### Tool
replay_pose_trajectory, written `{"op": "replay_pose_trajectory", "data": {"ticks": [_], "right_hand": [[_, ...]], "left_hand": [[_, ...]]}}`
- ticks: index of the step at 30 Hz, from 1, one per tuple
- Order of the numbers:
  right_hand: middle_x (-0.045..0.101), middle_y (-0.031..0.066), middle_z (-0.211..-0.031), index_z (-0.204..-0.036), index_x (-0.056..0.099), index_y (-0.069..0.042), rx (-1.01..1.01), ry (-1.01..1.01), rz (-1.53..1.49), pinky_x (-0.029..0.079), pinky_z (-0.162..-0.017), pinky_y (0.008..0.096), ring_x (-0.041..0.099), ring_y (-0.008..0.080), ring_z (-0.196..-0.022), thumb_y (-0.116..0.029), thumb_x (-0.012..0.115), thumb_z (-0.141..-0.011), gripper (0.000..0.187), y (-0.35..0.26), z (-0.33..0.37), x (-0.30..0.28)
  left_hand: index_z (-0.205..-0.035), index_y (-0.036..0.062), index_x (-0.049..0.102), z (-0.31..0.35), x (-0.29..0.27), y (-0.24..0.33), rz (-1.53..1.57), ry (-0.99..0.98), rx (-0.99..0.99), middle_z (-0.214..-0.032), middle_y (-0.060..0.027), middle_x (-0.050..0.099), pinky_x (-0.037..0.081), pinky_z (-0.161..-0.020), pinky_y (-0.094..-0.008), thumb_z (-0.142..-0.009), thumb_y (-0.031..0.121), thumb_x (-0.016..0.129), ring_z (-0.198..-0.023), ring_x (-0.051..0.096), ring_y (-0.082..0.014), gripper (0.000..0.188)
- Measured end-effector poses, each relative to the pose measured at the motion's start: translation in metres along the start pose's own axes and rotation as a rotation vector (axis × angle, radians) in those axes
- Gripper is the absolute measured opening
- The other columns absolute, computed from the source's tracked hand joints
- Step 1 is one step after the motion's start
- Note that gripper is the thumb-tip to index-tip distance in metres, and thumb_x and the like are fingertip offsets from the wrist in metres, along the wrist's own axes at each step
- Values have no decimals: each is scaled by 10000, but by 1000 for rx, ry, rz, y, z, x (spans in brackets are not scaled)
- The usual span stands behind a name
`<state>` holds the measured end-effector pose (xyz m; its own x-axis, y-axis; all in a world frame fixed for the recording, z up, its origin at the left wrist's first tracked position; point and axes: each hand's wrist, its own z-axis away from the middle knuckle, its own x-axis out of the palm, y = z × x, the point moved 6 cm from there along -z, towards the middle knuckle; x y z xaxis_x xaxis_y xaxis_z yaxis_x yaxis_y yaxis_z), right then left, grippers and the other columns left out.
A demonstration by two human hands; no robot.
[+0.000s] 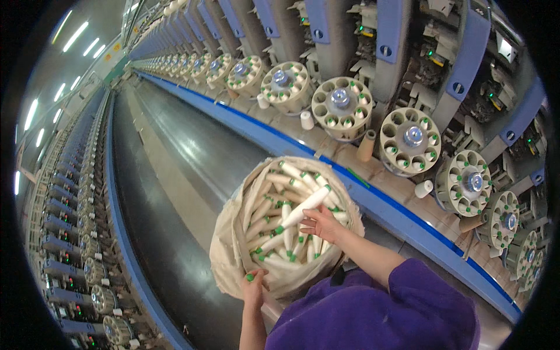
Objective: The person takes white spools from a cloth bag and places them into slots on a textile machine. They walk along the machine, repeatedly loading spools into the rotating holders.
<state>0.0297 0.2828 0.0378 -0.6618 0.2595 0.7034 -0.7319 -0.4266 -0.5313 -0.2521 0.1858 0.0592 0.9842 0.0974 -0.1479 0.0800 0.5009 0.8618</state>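
In the head view, the right hand (322, 223) is over the mouth of a cream cloth sack (224, 256), its fingers in contact with the lower side of a white bobbin (303, 209) with a green end at each tip; the grip is judged to be a light grasp. That bobbin lies tilted across the top of a heap of like bobbins (287, 224), which rest at mixed angles inside the sack. The left hand (254, 284) is at the near left of the sack's rim, fingers curled and grasping a piece of which a green tip (250, 277) shows; the remainder is largely hidden by the hand. The person wears a purple garment (373, 309). To the right of the sack runs a blue rail (382, 196), and a thin green strip (357, 177) lies just beside it. Beyond the rail stands a line of round magazines (412, 136) with pockets, many holding green-tipped bobbins. A brown cone (366, 146) stands upright between two magazines; a white cone (424, 188) lies tilted near the next. A second machine row (64, 233) stands at far left, across a dark, shiny surface (175, 151). Lit ceiling lamps (76, 36) show at upper left.
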Motion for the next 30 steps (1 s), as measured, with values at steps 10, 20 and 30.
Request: {"op": "replay_pose_trajectory", "data": {"ticks": [10, 20, 30], "right_hand": [[559, 111, -1192, -1289, 472, -98, -297, -309, -96, 526, -899, 432, 607, 227, -1050, -214, 568, -942, 378, -79, 43, 77], [351, -86, -600, -798, 501, -178, -893, 302, -339, 206, -410, 204, 282, 40, -467, -313, 523, -960, 212, -281, 136, -111], [550, -32, -862, -928, 518, -96, -808, 138, 390, 404, -706, 205, 501, 61, -790, -260, 690, -877, 243, -301, 64, -63]], "left_hand": [[-1219, 11, 516, -59, 142, 191, 833, -437, 23, -835, -50, 538, 444, -497, -251, -988, 395, 463, -631, 467, -109, 451], [-1132, 90, 484, -59, 217, 265, 744, -469, 258, -1134, -91, 573, 457, -529, -261, -986, 408, 454, -713, 478, -113, 351], [-1123, 48, 458, -64, 337, 292, 734, -515, 253, -1109, -130, 565, 459, -512, -275, -1004, 402, 413, -652, 469, -119, 376]]}}
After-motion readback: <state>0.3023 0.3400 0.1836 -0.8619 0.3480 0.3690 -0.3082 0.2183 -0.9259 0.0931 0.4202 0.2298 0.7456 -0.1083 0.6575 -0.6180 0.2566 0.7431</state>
